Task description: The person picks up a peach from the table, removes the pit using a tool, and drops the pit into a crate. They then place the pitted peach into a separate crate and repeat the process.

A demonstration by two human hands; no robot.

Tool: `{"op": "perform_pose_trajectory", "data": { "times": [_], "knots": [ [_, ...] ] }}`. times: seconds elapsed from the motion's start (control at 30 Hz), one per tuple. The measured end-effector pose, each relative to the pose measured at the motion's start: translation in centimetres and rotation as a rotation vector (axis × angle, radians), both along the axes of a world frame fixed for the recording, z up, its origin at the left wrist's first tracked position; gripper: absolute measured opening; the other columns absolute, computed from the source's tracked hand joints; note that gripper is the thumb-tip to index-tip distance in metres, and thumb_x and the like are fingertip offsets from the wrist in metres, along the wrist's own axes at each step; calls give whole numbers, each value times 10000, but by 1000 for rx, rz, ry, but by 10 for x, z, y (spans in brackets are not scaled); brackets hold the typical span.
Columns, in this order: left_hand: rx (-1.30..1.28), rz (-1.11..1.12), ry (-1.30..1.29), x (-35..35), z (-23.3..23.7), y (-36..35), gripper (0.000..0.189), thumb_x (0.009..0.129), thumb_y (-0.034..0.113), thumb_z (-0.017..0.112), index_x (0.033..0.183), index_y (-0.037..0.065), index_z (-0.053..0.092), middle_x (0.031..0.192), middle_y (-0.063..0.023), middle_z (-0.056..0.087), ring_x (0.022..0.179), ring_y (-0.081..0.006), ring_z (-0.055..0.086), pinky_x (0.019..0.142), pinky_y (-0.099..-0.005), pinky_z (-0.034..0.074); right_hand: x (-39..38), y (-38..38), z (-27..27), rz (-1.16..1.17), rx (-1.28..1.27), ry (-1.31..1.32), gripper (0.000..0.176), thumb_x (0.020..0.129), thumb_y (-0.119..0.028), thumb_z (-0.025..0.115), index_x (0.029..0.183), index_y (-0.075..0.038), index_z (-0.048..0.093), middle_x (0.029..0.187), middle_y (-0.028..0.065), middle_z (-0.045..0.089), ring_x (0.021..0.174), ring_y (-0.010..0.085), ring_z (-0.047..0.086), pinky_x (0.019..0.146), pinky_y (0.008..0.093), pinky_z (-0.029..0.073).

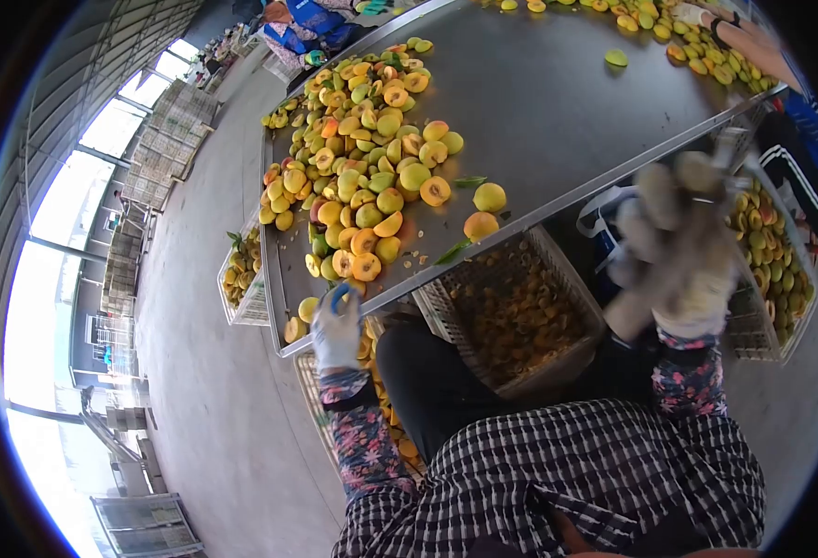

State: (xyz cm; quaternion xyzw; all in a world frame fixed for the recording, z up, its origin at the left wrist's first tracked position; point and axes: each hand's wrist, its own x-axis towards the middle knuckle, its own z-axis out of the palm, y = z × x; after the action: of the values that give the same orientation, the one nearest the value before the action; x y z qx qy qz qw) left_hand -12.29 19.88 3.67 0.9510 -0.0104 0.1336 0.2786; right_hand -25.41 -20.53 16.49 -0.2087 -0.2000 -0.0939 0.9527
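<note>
A pile of yellow and green fruit, many pieces cut in half, [358,167] lies on the metal table [539,102]. At the table's near left corner is my left hand [336,327] in a white glove, its fingers closed round a small blue ring-shaped thing [340,296], beside a few fruit pieces. My right hand [674,242], gloved and smeared by motion, is raised off the table's front edge at the right; whether it holds anything cannot be made out. Two fruits [485,210] sit near the front edge, with green leaves beside them.
Below the table edge stands a crate of small brown pieces [520,316]. Crates of fruit stand at the right [770,260], far left [241,274] and under my left arm. A co-worker's arm [758,46] reaches over fruit at the upper right; another person [306,28] is at the top.
</note>
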Motion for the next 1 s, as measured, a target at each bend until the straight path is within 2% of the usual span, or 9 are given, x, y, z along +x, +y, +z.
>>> {"op": "perform_pose_trajectory", "data": {
  "times": [0.13, 0.2, 0.37, 0.6, 0.63, 0.73, 0.83, 0.97, 1.0],
  "knots": [
    [-69, -291, 124, 18, 31, -117, 337, 880, 303, 654, 1079, 32, 661, 1065, -157, 662, 976, -300, 642, 848, -371, 499, -16, 19, 33, 72, 169, -233, 238, 913, -125, 590, 1132, -75, 514, 913, 69, 489, 789, 177, 559, 703, 373, 569],
    [-129, -410, 163, 49, 2, -155, 379, 876, 333, 659, 1095, 23, 656, 1072, -162, 673, 1003, -296, 644, 886, -377, 482, -20, 24, 41, 91, 196, -277, 229, 911, -120, 588, 1123, -75, 512, 911, 69, 488, 776, 175, 557, 683, 366, 561],
    [241, -365, 338, 82, -37, -233, 624, 812, 410, 702, 1283, 48, 510, 1223, -233, 575, 1124, -364, 584, 969, -412, 468, -28, 26, 51, 77, 217, -326, 209, 908, -106, 581, 1101, -76, 506, 904, 68, 486, 744, 170, 554, 632, 348, 541],
    [52, -267, 431, 97, -63, -229, 580, 729, 276, 785, 1214, 54, 558, 1102, -176, 674, 1042, -320, 642, 910, -385, 492, -41, 22, 59, 36, 222, -368, 183, 904, -87, 572, 1071, -78, 499, 896, 66, 484, 698, 163, 550, 561, 324, 513],
    [17, -276, 245, 93, -66, -224, 500, 736, 242, 807, 1140, 36, 595, 1059, -163, 679, 961, -240, 665, 835, -344, 515, -42, 21, 60, 31, 216, -372, 179, 903, -84, 571, 1066, -78, 498, 894, 66, 484, 691, 162, 549, 551, 320, 509],
    [-816, -186, 275, 111, -97, -200, 366, 816, 170, 745, 1140, 67, 610, 1049, -97, 661, 917, -200, 640, 768, -329, 520, -47, 19, 65, 21, 199, -387, 169, 901, -76, 567, 1053, -78, 494, 890, 65, 483, 672, 159, 547, 521, 310, 497],
    [-1545, -197, 515, 99, -60, -167, 263, 872, 252, 702, 1085, 116, 629, 946, -42, 636, 838, -189, 621, 683, -331, 522, -51, 22, 68, 25, 194, -392, 159, 899, -67, 563, 1040, -79, 491, 887, 65, 482, 652, 156, 545, 490, 300, 485],
    [-1903, -405, 637, 62, -31, -140, 294, 946, 314, 533, 1141, 102, 590, 1053, -78, 645, 950, -271, 614, 791, -431, 538, -56, 26, 71, 19, 200, -389, 147, 897, -56, 558, 1023, -80, 487, 881, 64, 480, 626, 152, 543, 450, 286, 469],
    [-1728, -528, 522, 62, -48, -128, 353, 944, 351, 517, 1183, 96, 565, 1072, -97, 645, 990, -282, 605, 805, -430, 534, -55, 27, 69, 11, 204, -382, 144, 896, -53, 557, 1018, -80, 486, 880, 63, 480, 619, 151, 542, 440, 282, 465]
  ]
}}
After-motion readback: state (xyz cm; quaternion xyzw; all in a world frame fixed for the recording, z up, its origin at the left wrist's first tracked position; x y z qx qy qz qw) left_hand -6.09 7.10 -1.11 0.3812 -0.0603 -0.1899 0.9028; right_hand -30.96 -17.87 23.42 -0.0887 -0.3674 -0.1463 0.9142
